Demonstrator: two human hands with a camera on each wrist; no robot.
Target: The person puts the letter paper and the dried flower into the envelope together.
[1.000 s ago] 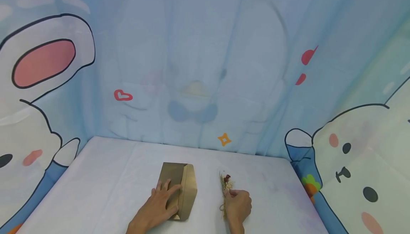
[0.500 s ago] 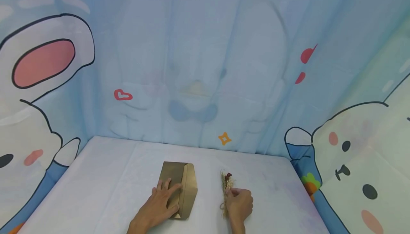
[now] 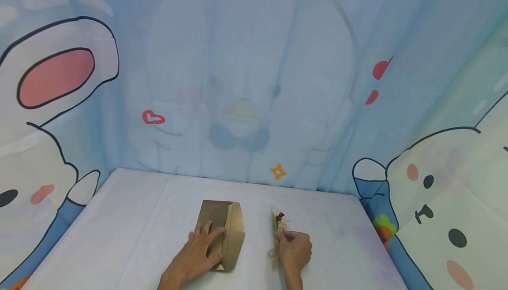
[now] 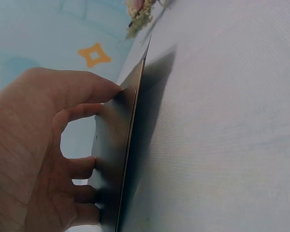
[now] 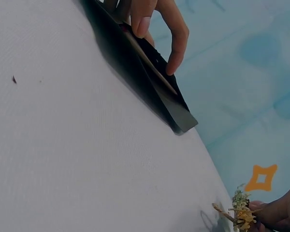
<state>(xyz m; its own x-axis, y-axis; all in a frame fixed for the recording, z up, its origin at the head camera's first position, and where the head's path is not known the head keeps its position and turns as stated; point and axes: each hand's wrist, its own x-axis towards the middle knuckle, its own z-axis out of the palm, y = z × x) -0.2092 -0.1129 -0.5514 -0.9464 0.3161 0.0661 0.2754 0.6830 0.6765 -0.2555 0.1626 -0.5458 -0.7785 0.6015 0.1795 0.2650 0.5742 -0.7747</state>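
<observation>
My left hand [image 3: 194, 252] rests with spread fingers on a gold envelope [image 3: 236, 237], pressing its upper face. The envelope lies on the white cloth, its flap unfolded toward the right. In the left wrist view, the fingertips and thumb touch the envelope [image 4: 117, 128]. Along its opening, the right wrist view shows the flap [image 5: 181, 116] standing away from the body. To the right, my right hand [image 3: 295, 250] pinches a small bunch of dried flowers [image 3: 280, 219] between thumb and forefinger. The bunch has dark red and cream heads and a twine tie near its stems.
A white cloth [image 3: 135, 219] covers the table. Behind it hangs a pale blue curtain [image 3: 246, 61] with cartoon animals, meeting the table's back edge. A small dark speck [image 5: 14, 79] lies on the cloth in the right wrist view.
The right hand and the dried flowers shift slightly right, then a little back left. The left hand and the envelope stay in place.
</observation>
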